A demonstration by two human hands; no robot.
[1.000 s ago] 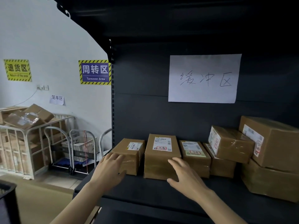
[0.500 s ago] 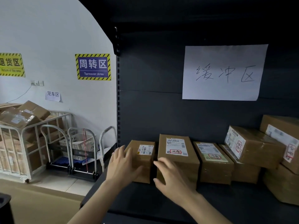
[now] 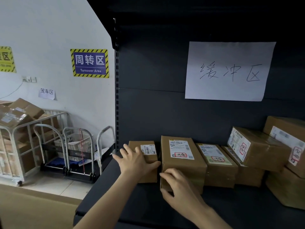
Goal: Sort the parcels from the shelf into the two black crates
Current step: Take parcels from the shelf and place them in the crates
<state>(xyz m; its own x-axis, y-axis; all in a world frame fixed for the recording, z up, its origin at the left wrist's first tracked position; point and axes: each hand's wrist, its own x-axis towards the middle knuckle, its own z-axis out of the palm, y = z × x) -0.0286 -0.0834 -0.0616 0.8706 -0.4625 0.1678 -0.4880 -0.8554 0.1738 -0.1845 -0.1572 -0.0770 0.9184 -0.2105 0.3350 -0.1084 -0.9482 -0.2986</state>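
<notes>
Left hand [image 3: 133,162] lies flat, fingers spread, on the small parcel [image 3: 148,174], while right hand [image 3: 179,190] hooks the near corner of the taller parcel [image 3: 181,163], both boxes running lengthwise away from the palms.

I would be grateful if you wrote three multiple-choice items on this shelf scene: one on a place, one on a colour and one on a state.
1. Where does the left hand lie?
A) on the floor
B) on the leftmost parcel
C) on a trolley handle

2. What colour is the handwritten sheet?
A) yellow
B) white
C) blue

3. What is the right hand doing?
A) hanging idle
B) holding a crate
C) gripping the near corner of the second parcel from the left

Answers:
1 B, its fingers are spread over that parcel's top.
2 B, it is plain white paper with dark writing.
3 C, its fingers and thumb curl round that corner.
</notes>
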